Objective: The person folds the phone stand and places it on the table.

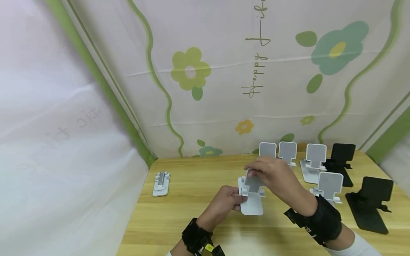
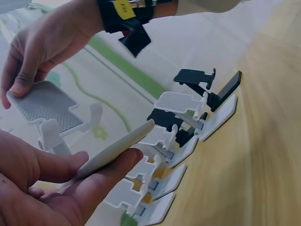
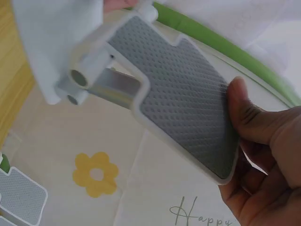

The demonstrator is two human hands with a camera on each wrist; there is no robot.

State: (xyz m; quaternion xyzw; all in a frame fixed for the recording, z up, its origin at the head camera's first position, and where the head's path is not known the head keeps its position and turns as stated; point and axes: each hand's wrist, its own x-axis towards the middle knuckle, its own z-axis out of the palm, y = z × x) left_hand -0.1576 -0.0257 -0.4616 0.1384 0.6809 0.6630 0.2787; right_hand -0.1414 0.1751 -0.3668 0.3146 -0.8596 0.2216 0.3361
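Note:
A white phone stand (image 1: 252,206) with a grey textured pad is held up over the table between both hands. My left hand (image 1: 225,201) grips its flat base, thumb on one face and fingers beneath, as the left wrist view shows. At the top edge of the stand's padded plate (image 3: 183,94), my right hand (image 1: 275,177) pinches with thumb and fingers. The plate stands unfolded at an angle to the base, joined by a hinged arm (image 3: 115,87). Two small lips (image 2: 96,113) stick out at the plate's lower end.
On the wooden table (image 1: 192,177), a folded white stand (image 1: 161,184) lies far left. Several unfolded white stands (image 1: 316,156) and two black ones (image 1: 374,192) stand at the right, one white stand (image 1: 330,185) close beside my right wrist. A printed cloth (image 1: 221,106) hangs behind.

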